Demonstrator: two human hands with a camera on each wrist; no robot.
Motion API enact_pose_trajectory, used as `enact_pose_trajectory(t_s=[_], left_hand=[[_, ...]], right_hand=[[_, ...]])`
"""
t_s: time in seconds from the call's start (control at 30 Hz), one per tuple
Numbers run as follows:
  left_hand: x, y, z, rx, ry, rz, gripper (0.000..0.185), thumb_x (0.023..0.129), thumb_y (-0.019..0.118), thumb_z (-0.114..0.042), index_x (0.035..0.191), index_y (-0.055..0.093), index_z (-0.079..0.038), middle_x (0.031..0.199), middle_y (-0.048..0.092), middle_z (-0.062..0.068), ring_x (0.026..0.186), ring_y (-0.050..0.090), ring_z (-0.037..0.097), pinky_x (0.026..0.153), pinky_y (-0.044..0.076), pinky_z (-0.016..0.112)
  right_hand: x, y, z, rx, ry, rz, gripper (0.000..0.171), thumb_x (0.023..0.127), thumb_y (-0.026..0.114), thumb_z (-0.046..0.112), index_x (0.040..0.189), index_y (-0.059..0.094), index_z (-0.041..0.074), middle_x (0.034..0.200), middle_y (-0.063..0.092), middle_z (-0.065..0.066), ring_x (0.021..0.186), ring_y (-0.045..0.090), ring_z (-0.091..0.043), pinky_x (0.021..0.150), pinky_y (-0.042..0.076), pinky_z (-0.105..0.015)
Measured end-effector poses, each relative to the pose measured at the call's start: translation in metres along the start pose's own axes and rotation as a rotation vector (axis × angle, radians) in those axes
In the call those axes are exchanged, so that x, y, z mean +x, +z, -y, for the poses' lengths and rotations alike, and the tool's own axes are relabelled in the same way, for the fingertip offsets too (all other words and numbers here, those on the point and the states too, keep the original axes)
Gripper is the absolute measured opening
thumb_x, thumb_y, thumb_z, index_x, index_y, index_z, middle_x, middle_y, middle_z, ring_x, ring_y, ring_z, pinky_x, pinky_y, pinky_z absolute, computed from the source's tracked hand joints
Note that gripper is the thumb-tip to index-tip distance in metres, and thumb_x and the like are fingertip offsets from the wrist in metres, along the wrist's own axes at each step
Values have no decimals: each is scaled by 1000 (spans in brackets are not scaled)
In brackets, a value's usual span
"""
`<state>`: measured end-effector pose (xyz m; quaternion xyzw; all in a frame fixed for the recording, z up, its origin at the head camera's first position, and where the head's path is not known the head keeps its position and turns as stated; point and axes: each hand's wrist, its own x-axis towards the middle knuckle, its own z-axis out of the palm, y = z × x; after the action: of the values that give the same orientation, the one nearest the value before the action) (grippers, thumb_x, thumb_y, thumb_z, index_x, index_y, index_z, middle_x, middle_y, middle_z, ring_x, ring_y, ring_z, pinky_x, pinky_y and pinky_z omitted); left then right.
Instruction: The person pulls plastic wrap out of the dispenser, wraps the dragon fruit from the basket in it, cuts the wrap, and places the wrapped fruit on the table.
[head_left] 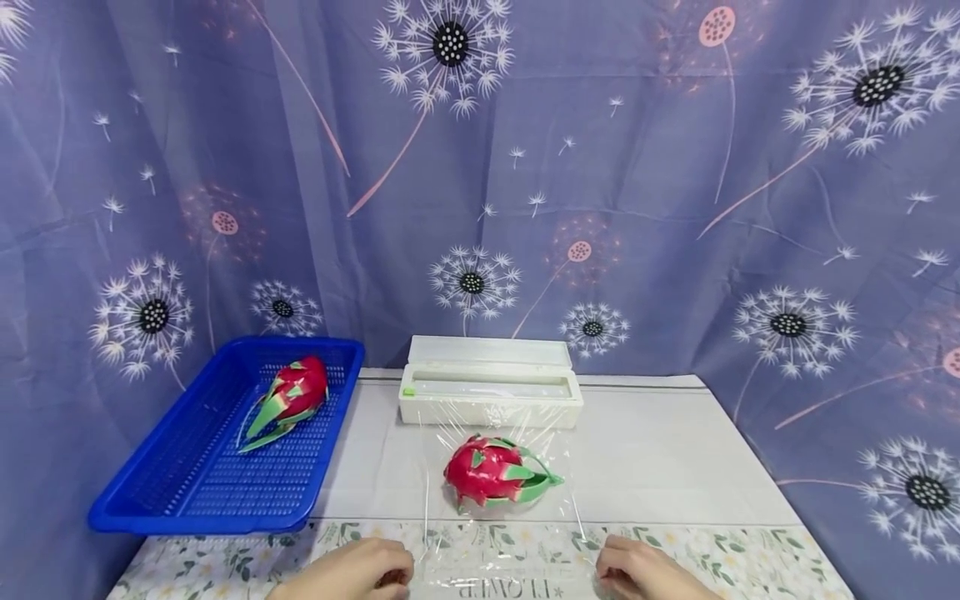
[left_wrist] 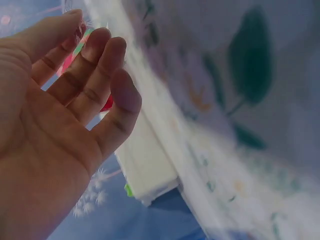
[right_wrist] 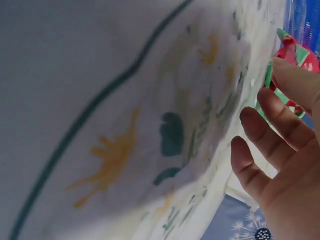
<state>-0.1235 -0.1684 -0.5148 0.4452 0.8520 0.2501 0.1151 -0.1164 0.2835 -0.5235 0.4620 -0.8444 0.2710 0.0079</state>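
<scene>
A sheet of clear cling film (head_left: 510,537) stretches from a white dispenser box (head_left: 491,408) toward the front edge of the table. My left hand (head_left: 360,571) pinches its near left corner between thumb and fingertips, and my right hand (head_left: 648,571) pinches the near right corner. A red dragon fruit (head_left: 483,471) with green scales lies within the film's width, between the box and my hands, its green tip to the right. In the left wrist view, the remaining fingers of the left hand (left_wrist: 75,105) are bent loosely; the right hand (right_wrist: 285,140) looks similar in its view.
At the left stands a blue plastic basket (head_left: 202,500) with a second dragon fruit (head_left: 292,396) inside. The box's lid (head_left: 491,352) is raised at the back. A flower-printed cloth (head_left: 712,554) covers the front of the white table (head_left: 660,450). Purple dandelion curtains (head_left: 637,192) enclose the back and sides.
</scene>
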Motion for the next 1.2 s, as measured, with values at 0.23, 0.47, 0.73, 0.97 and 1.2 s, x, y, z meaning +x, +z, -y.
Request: enact_pose_trajectory(t_s=[0.23, 0.47, 0.73, 0.97, 1.2], left_hand=[[2, -13, -6, -55, -131, -5, 14, 98, 61, -23, 84, 61, -26, 73, 45, -21, 65, 44, -3, 59, 42, 19], [2, -22, -6, -39, -103, -70, 12, 102, 54, -24, 90, 57, -22, 74, 45, -20, 65, 42, -3, 58, 42, 19], [3, -27, -4, 18, -88, -141, 15, 103, 53, -20, 88, 51, -22, 71, 38, -19, 63, 39, -2, 55, 39, 20], [3, -31, -3, 55, -68, -232, 18, 102, 54, -16, 86, 50, -23, 71, 38, -21, 63, 40, -4, 55, 38, 18], [0, -33, -3, 27, -88, -241, 18, 102, 54, -17, 85, 53, -22, 73, 43, -21, 62, 41, -4, 54, 40, 18]], right_hand=[[7, -4, 3, -40, -31, -104, 33, 79, 73, -7, 87, 59, 22, 82, 47, 17, 69, 41, 8, 58, 35, -5], [13, -10, -1, -47, -35, -163, 39, 77, 68, -15, 90, 55, 20, 80, 49, 17, 66, 41, 7, 57, 34, -8], [13, -12, -4, 73, -1, -72, 22, 88, 72, 11, 106, 61, 17, 85, 56, 12, 70, 48, 3, 57, 39, -15], [17, -2, -7, 87, 150, 124, 27, 90, 70, 29, 110, 68, 12, 84, 53, 19, 67, 46, 7, 56, 41, -17], [18, 2, -8, 23, 72, 20, 14, 86, 72, 2, 89, 70, 16, 82, 56, 16, 68, 45, 9, 54, 42, -12]])
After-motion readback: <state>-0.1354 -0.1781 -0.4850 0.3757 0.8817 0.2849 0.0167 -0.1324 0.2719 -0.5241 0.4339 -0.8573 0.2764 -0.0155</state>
